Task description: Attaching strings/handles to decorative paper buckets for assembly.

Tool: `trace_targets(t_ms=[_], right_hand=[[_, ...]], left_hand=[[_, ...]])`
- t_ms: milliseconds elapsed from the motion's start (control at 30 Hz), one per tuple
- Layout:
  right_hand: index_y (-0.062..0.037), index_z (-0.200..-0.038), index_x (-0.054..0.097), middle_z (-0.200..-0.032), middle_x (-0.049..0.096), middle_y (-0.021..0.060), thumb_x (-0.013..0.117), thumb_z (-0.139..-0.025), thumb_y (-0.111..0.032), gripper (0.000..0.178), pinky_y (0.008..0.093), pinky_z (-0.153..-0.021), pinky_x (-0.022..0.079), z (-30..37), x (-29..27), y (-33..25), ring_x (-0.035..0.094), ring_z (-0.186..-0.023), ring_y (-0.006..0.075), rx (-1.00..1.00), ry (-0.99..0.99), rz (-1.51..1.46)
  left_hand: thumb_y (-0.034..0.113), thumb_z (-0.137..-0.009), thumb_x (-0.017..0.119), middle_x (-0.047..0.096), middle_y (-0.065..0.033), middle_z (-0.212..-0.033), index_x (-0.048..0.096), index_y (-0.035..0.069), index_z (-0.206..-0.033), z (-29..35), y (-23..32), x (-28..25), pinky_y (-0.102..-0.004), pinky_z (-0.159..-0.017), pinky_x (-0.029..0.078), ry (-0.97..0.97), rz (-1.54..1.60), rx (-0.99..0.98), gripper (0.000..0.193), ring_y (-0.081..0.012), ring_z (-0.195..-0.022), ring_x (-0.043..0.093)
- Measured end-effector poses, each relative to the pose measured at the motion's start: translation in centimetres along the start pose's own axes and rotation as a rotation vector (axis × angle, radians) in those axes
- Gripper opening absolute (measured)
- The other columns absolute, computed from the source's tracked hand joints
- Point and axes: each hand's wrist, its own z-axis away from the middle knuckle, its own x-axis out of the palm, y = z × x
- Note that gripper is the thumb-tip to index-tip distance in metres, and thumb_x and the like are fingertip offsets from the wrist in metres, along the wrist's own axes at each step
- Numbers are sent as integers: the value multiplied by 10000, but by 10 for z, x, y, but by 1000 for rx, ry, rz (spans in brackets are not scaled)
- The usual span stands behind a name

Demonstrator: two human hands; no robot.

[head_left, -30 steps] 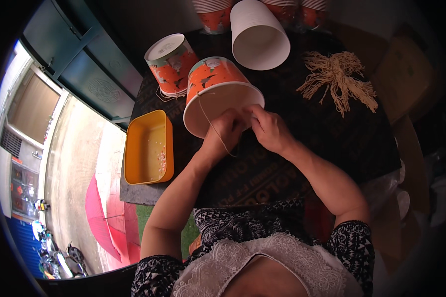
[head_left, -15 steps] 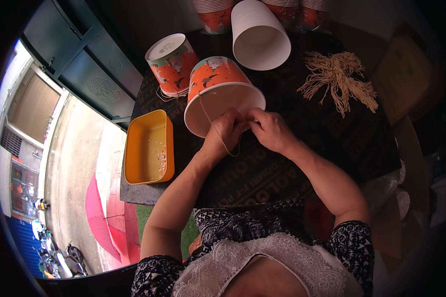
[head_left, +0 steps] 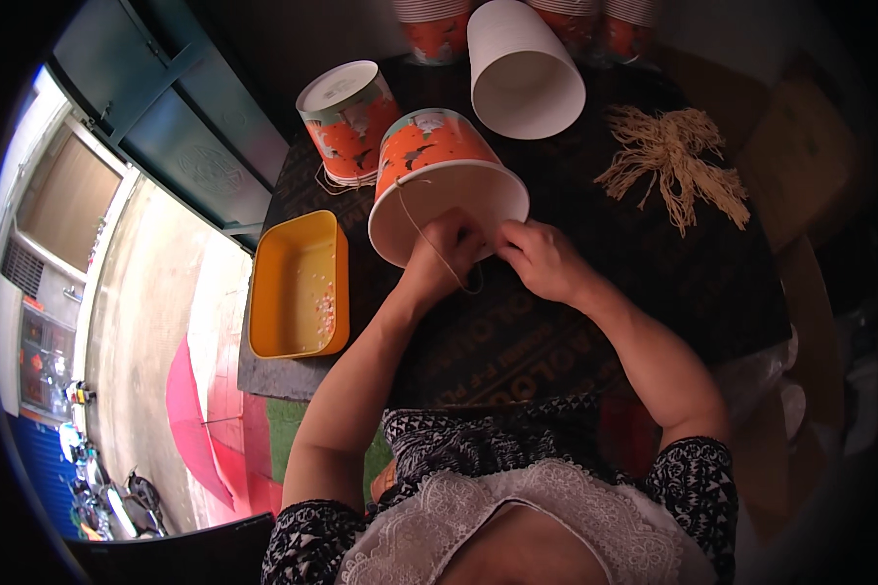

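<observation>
An orange patterned paper bucket (head_left: 437, 146) lies tipped on the dark table, its white mouth facing me. A thin string (head_left: 421, 226) hangs from the left side of its rim, crosses my left hand and loops back up between my hands. My left hand (head_left: 444, 255) reaches inside the mouth with curled fingers; whatever its fingertips hold is hidden. At the lower right of the rim, my right hand (head_left: 546, 261) is closed, thumb and forefinger pinching the bucket's edge; whether string is also in that pinch cannot be seen.
A similar bucket (head_left: 346, 132) stands upside down behind, string around its base. A plain white bucket (head_left: 527, 83) lies on its side. Left is a yellow tub (head_left: 288, 288) with small pale beads or bits; right, a bundle of tan strings (head_left: 678, 161). Stacked orange buckets (head_left: 437, 34) line the back.
My hands have drawn slightly apart at the rim. The left fingers have shifted into the bucket's mouth, away from the right fingertips. The whole view has shifted slightly.
</observation>
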Motion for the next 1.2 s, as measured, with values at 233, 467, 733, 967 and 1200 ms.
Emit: trace_targets(t_ms=[233,467,733,967,1200], right_hand=[[-16,-918,576,-1020,565,218,552,-823,-20,98,464,-677,516,4,7,2,618,-855,403,-134,-35,249],[1,-917,573,-1055,544,246,518,-783,34,149,487,-712,529,5,7,3,617,-870,422,-116,-39,311],[18,-908,571,-1059,551,246,528,-780,38,136,481,-721,529,3,4,5,621,-870,419,-108,-64,301],[10,-922,578,-1044,563,235,537,-810,9,119,472,-742,528,2,6,-2,620,-881,405,-107,-55,283],[7,-953,579,-1045,578,210,532,-854,-48,122,473,-740,513,2,6,10,618,-895,398,-50,-23,211]], left_hand=[[81,-810,603,642,-165,-724,618,-43,-845,-3,-9,4,-335,-558,497,201,-148,173,130,-215,-614,635],[121,-804,594,643,-158,-725,638,-43,-865,-1,11,-16,-344,-611,500,29,-149,-41,181,-215,-667,631],[172,-830,610,644,-54,-719,652,-26,-866,-1,30,-22,-305,-582,481,-192,236,-319,206,-150,-625,581],[205,-859,623,619,-62,-699,647,-25,-854,-1,12,-12,-277,-527,456,-115,122,-119,231,-125,-591,562],[133,-863,622,598,-41,-694,626,-5,-871,-2,23,-12,-240,-482,423,-209,60,-184,138,-91,-557,536]])
